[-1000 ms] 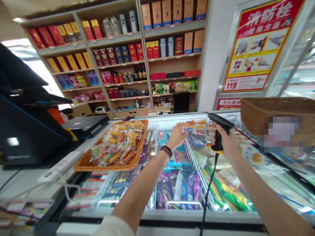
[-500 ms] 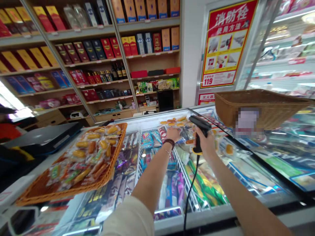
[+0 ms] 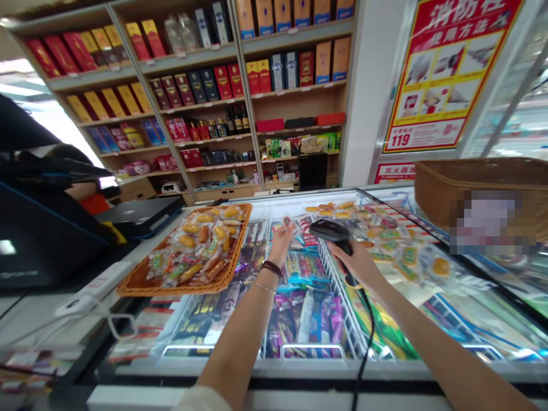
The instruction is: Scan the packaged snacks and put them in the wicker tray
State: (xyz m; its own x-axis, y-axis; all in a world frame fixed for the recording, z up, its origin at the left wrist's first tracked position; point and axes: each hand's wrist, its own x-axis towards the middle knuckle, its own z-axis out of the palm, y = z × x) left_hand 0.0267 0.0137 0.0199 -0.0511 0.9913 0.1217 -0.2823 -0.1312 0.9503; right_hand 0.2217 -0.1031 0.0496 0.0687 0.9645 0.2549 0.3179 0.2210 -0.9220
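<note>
My left hand [image 3: 281, 240], with beaded bracelets at its wrist, is closed on a small wrapped snack [image 3: 287, 220]; a clear wrapper with a bit of red shows at the fingertips. My right hand [image 3: 357, 264] grips a black barcode scanner [image 3: 330, 230] by its handle. The scanner's head points left, toward the left hand, and its black cord [image 3: 366, 337] hangs down over the freezer's front. On the left, an orange wicker tray [image 3: 132, 282] holds several wrapped snacks [image 3: 201, 234]. More wrapped snacks [image 3: 389, 234] lie loose on the freezer glass beyond and right of the scanner.
Beneath my arms is a glass-topped chest freezer [image 3: 240, 365] with packaged goods in wire baskets. At the right stands a brown wicker basket [image 3: 432, 197]. A flat black device [image 3: 139, 216] and a dark terminal [image 3: 51, 228] are at the left. Boxed goods fill shelves [image 3: 205, 103] behind.
My left hand has come away from the loose snacks, moving left with one wrapped snack. The scanner has turned its head more toward that hand. The view has swung left.
</note>
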